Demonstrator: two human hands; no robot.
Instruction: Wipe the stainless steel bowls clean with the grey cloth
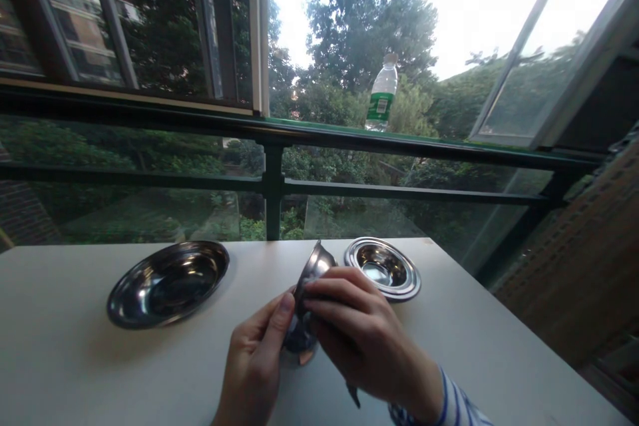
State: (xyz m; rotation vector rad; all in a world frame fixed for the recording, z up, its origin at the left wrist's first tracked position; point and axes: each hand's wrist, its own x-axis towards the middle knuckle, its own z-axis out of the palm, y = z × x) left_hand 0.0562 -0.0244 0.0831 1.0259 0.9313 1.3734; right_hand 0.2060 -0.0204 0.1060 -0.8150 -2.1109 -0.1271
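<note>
A small shiny metal bowl (317, 261) is held tilted on edge above the table, its rim facing up and left. My left hand (259, 353) pinches the rim, with the thumb on the near side. Curled fingers of my right hand (357, 326) press against the bowl and cover much of it. From below the right palm pokes a dark, thin tip, like a corner of cloth (353, 395); the rest of that piece is hidden by the hand.
On the white table (150, 379) a large oval metal dish (170, 286) lies to the left. A round wide-rimmed metal bowl (382, 267) rests behind my right hand. A green-labelled plastic bottle (382, 96) stands beyond the dark railing (319, 136) at the window.
</note>
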